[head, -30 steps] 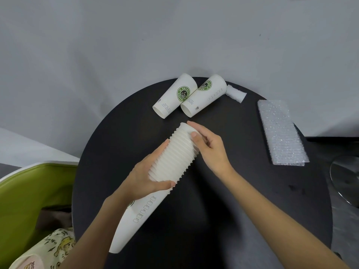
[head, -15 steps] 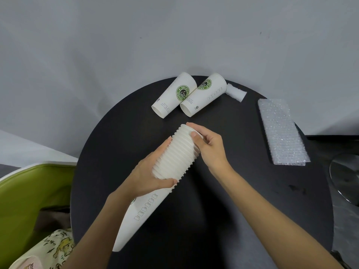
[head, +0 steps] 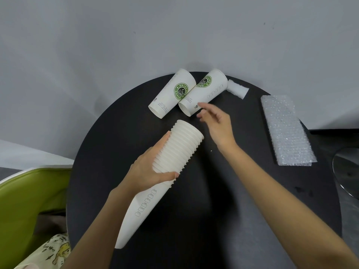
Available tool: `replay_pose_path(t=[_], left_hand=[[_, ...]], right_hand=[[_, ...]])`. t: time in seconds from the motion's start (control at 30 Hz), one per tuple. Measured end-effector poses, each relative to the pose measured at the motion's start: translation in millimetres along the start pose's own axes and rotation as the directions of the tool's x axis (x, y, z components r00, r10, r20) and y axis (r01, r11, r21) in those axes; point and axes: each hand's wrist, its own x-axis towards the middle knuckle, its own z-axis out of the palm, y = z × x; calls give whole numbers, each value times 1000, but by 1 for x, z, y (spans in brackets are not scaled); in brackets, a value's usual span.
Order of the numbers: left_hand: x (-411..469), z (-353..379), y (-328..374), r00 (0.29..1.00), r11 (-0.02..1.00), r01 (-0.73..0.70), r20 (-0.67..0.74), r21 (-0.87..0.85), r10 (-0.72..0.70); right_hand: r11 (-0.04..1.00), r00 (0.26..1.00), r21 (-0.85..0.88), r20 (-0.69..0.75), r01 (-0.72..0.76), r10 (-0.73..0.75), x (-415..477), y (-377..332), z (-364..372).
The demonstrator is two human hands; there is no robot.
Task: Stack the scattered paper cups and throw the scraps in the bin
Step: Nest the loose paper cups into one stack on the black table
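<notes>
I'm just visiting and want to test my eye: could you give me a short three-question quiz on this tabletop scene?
1. True or false: the left hand grips the stack of cups.
2. How many loose cups lie on the black table?
3. The right hand is: A) empty and open beside the nearer loose cup; B) pressing on the bubble wrap sheet; C) holding the small bubble wrap scrap.

Key
1. True: it wraps around the stack's ribbed rims.
2. Two, on their sides, next to each other at the far edge; the farther loose cup lies to the left.
3. A.
</notes>
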Motion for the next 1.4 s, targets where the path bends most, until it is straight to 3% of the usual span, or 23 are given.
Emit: replay_pose_path(t=[0.27, 0.43, 0.73, 1.13, 1.4], left_hand=[[12, -8, -11, 1000, 1000, -10, 17, -25, 10], [18, -8, -17, 1000, 998, -3, 15, -59, 4], [20, -8, -22, 1000, 998, 0, 5, -65, 1], [-1, -9, -23, 1000, 998, 3, 5, -57, -2], [-14, -8, -20, 1000, 998, -27, 10, -51, 27]], right_hand=[[970, 967, -240, -250, -26, -36, 93, 19, -43], [942, 985, -329, -175, -63, 5, 125, 22, -44], [956, 987, -290, -162, -51, 3, 123, 30, -46], [997, 956, -48, -292, -55, 39, 79, 20, -62], [999, 982, -45, -190, -13, 4, 49, 9, -58]])
